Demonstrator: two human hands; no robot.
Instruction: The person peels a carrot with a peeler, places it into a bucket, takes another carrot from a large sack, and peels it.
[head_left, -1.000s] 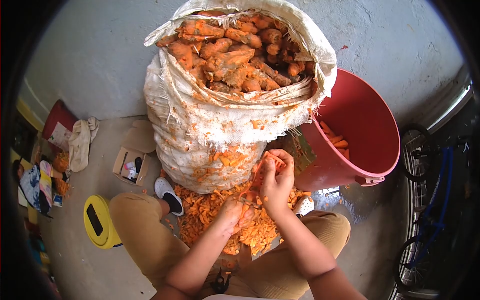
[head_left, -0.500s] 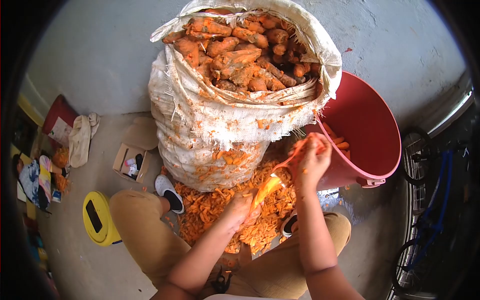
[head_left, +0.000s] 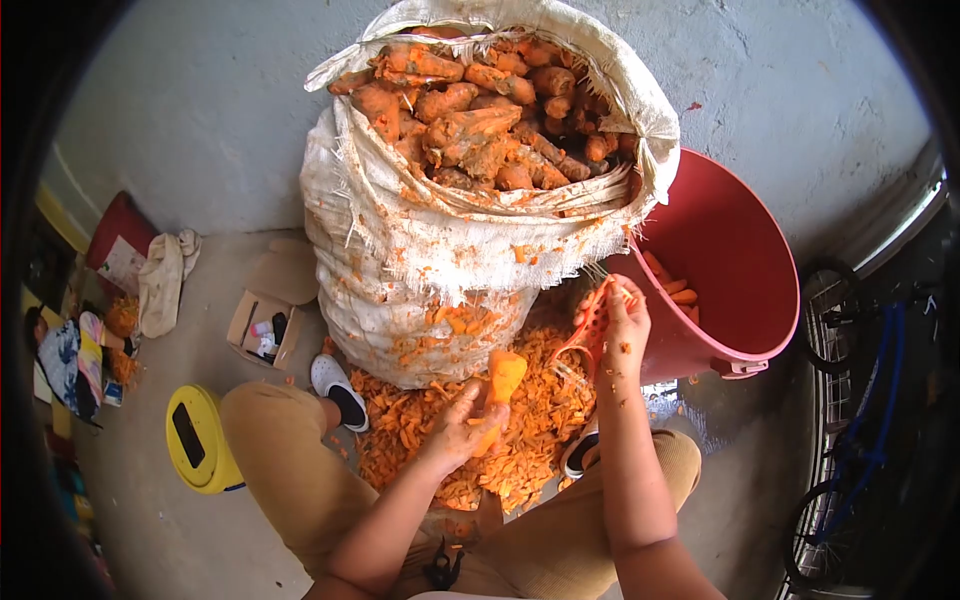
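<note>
Left hand (head_left: 462,425) is closed loosely around the near part of a peeled carrot (head_left: 507,372), the thumb along its left side and the fingers wrapped about the right, so that the thick far end stands free of the grip. That carrot's long axis runs mostly from near to far, its free end leaning slightly to the right, above the heap of orange peelings (head_left: 395,455). Farther off and to the right, with a gap of air between the two, the right hand (head_left: 625,320) has its fingers bent in a pinch on an orange-red peeler (head_left: 592,330); its holed handle sits up by the fingertips and its looped head slants left and near, towards the carrot's side, not touching it. From the right hand, then, the carrot lies to the left and nearer the body. The big red bin (head_left: 745,250) stands to the right of both, with some peeled carrots (head_left: 683,297) low against its left inner side; the right hand is much the closer to it, showing just beside the bin's left wall, while the left hand and its carrot are well apart from it. Beyond both hands, the woven sack (head_left: 420,240) rises on the far side, heaped with rough, unpeeled carrots (head_left: 470,130).
</note>
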